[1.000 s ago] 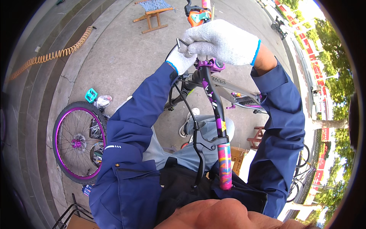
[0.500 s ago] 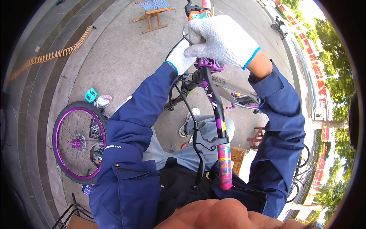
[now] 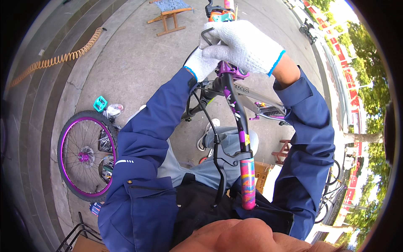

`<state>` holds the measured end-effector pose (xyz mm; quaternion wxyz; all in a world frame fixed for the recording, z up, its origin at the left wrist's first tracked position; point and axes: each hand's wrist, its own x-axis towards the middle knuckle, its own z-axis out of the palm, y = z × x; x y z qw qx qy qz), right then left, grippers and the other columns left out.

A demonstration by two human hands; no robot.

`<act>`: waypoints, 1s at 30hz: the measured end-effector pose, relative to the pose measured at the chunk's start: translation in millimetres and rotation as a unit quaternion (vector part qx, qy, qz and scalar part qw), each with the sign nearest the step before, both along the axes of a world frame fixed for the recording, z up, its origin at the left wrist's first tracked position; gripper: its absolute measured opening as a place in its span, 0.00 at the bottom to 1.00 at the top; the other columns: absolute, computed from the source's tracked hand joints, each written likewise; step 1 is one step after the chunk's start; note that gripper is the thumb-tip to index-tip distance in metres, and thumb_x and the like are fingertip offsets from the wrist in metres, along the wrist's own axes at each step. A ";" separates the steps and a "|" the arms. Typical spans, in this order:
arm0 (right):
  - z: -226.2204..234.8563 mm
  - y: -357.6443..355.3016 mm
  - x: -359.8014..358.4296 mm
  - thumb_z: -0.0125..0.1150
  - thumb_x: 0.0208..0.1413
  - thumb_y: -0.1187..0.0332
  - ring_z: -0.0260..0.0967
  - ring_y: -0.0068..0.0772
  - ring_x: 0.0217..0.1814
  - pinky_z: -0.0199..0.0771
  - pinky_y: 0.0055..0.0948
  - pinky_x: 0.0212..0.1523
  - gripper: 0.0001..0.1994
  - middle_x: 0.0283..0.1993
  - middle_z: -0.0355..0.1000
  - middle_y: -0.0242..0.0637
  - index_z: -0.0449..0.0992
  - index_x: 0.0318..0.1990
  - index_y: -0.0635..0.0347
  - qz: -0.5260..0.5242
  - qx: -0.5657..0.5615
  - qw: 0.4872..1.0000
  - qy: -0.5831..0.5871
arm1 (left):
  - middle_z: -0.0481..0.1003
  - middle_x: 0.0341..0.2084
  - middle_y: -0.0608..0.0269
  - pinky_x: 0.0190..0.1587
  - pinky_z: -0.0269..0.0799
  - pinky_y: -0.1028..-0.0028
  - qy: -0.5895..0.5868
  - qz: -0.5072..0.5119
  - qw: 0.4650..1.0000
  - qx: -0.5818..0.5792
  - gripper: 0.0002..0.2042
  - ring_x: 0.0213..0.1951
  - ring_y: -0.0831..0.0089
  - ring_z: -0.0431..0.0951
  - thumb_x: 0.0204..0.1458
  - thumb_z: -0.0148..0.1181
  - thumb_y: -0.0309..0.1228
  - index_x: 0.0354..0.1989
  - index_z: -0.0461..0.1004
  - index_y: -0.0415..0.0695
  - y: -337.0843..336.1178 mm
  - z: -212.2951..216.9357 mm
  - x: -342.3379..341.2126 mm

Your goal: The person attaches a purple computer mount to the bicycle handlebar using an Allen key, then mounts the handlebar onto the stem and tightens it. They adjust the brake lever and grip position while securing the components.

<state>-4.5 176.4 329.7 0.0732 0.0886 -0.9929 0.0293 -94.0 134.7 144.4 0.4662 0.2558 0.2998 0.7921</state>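
My right hand [image 3: 245, 46], in a white knit glove with blue trim, is closed on a hex key [image 3: 204, 37] whose bent dark end sticks out beside the fingers. It is over the far half of a bicycle handlebar [image 3: 231, 98], just beyond the purple stem clamp [image 3: 236, 71]. My left hand [image 3: 201, 65], gloved alike, sits just left of the stem against the right hand; its fingers are hidden behind it. On the near end of the bar are a black brake lever [image 3: 219, 161] and a multicoloured grip [image 3: 247, 182]. An orange and teal part [image 3: 221, 16] shows beyond my hands.
The grey bicycle frame [image 3: 256, 97] extends right of the bar. A purple-rimmed wheel [image 3: 63, 155] and teal pedal [image 3: 100, 103] lie at left. A folding stool [image 3: 171, 21] stands far off, a brown stool [image 3: 282, 151] at right. A coiled orange hose [image 3: 63, 59] crosses the steps.
The bent end of the hex key has swung upward and shows more clearly past my right fingers. Both hands have shifted only slightly; the handlebar stays nearly in place.
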 end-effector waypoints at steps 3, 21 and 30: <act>5.5 5.7 -0.8 0.76 0.65 0.58 0.81 0.55 0.39 0.81 0.44 0.43 0.15 0.36 0.80 0.45 0.82 0.46 0.59 0.061 -0.083 0.995 -0.013 | 0.76 0.65 0.56 0.70 0.77 0.67 0.146 0.025 0.989 0.020 0.21 0.64 0.67 0.79 0.80 0.49 0.37 0.76 0.65 0.46 -1.8 4.6 -7.4; 23.2 2.5 6.3 0.74 0.66 0.67 0.86 0.41 0.46 0.84 0.37 0.51 0.11 0.44 0.86 0.43 0.86 0.51 0.60 0.056 -0.053 0.992 -0.095 | 0.80 0.60 0.56 0.53 0.89 0.67 -0.024 -0.048 0.998 0.020 0.26 0.54 0.69 0.87 0.76 0.55 0.49 0.71 0.69 0.42 3.8 6.5 -6.9; 2.3 5.1 -3.9 0.68 0.71 0.64 0.85 0.51 0.50 0.84 0.40 0.54 0.12 0.49 0.86 0.43 0.84 0.57 0.55 0.020 -0.060 0.996 0.058 | 0.81 0.57 0.59 0.56 0.85 0.66 0.057 -0.059 0.995 -0.050 0.22 0.54 0.70 0.85 0.71 0.62 0.35 0.70 0.72 0.42 16.5 -7.4 -19.0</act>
